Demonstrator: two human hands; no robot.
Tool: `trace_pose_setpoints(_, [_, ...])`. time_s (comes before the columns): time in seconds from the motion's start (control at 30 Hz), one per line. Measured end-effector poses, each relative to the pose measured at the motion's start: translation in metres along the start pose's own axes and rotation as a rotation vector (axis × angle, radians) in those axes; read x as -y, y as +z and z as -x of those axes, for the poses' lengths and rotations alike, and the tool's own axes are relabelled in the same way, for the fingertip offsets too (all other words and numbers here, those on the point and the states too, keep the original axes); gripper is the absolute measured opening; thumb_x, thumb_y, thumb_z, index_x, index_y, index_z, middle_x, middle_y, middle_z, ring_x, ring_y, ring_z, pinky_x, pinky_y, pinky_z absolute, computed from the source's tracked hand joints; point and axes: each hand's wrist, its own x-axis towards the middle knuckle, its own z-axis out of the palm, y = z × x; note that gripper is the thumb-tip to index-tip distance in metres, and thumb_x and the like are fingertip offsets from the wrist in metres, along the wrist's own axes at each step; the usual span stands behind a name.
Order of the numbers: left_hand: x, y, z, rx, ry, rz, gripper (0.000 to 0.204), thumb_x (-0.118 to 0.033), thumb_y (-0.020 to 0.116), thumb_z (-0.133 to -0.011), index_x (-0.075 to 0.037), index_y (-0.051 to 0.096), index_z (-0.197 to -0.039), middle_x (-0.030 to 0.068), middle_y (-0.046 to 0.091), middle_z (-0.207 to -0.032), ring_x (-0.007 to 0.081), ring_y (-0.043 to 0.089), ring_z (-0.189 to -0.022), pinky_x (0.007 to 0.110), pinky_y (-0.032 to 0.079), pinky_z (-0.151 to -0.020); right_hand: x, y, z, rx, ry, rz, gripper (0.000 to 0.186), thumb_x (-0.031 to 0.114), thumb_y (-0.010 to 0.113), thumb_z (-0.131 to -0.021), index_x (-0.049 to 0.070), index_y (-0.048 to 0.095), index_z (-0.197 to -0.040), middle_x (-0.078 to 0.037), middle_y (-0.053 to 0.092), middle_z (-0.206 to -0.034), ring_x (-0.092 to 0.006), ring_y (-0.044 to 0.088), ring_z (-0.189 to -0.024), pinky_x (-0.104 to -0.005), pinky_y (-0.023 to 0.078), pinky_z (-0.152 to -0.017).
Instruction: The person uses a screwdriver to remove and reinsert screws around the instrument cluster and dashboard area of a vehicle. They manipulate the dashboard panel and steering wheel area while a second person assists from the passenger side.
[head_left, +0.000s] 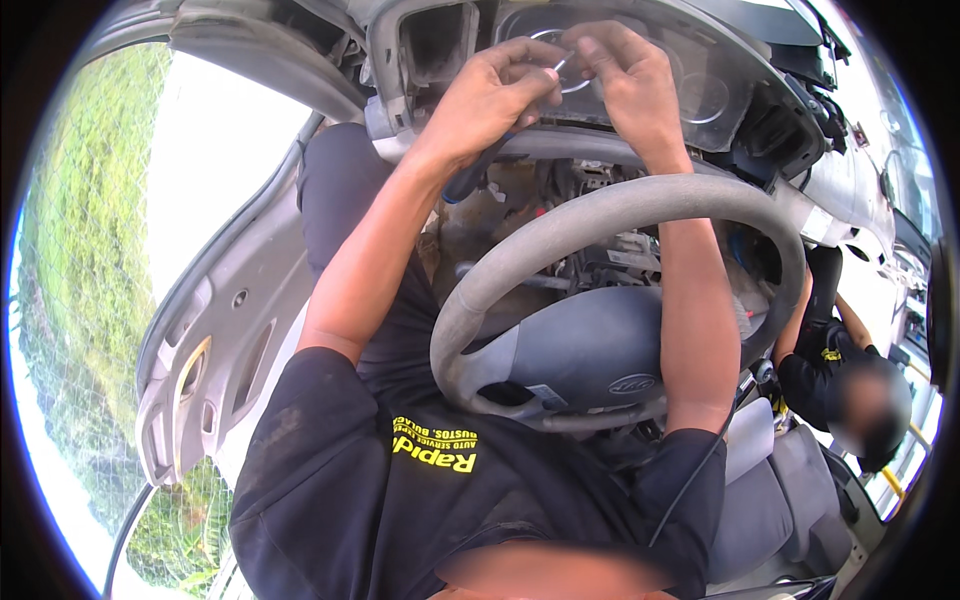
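My left hand (502, 92) is closed round a screwdriver (466, 183), its dark handle sticking out below the palm. A thin bright metal shaft shows past the fingertips, pointing up and to the right. My right hand (637, 88) meets it there, thumb and fingers pinched at the shaft's end; whatever small thing they hold is hidden. Both hands are raised in front of the instrument cluster (705, 98), beyond the steering wheel (560, 218). My right forearm passes behind the wheel rim and over the hub.
Under the cluster the dashboard is opened up, with wiring and metal parts (625, 258) exposed. The door (215, 330) stands open at the left. Another person (835, 350) in a dark shirt is at the right, beyond the grey seat (755, 505).
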Motion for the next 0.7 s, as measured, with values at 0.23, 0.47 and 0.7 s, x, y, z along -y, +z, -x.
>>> trace_pose_setpoints(0.23, [0.01,-0.004,-0.004,0.061,-0.02,0.105,0.04,-0.02,0.067,-0.103,-0.002,0.065,-0.139,0.0043,0.073,-0.095,0.0046,0.054,-0.069,0.021,0.043,-0.06,-0.002,-0.006,0.001,0.025,-0.003,0.062,0.02,0.015,0.062,-0.108,0.004,0.076,-0.115,-0.005,0.076,-0.092,-0.0151,0.067,-0.086,-0.0335,0.053,-0.082])
trace_pose_setpoints(0.47, [0.012,-0.003,-0.004,0.073,-0.03,0.201,0.039,-0.018,0.067,-0.104,-0.001,0.063,-0.139,0.0051,0.072,-0.093,0.0037,0.053,-0.067,0.02,0.039,-0.057,-0.005,-0.007,0.0,0.032,0.002,0.067,0.019,0.015,0.063,-0.108,0.004,0.076,-0.114,-0.005,0.075,-0.093,-0.0147,0.067,-0.086,-0.0325,0.053,-0.082])
trace_pose_setpoints(0.7, [0.009,-0.007,-0.004,0.116,-0.079,0.347,0.041,-0.016,0.067,-0.103,-0.001,0.059,-0.141,0.0058,0.07,-0.091,0.0031,0.053,-0.065,0.018,0.035,-0.053,-0.003,-0.009,0.0,0.046,-0.025,0.033,0.017,0.012,0.063,-0.107,0.005,0.077,-0.114,-0.004,0.076,-0.093,-0.0133,0.067,-0.086,-0.0324,0.053,-0.082])
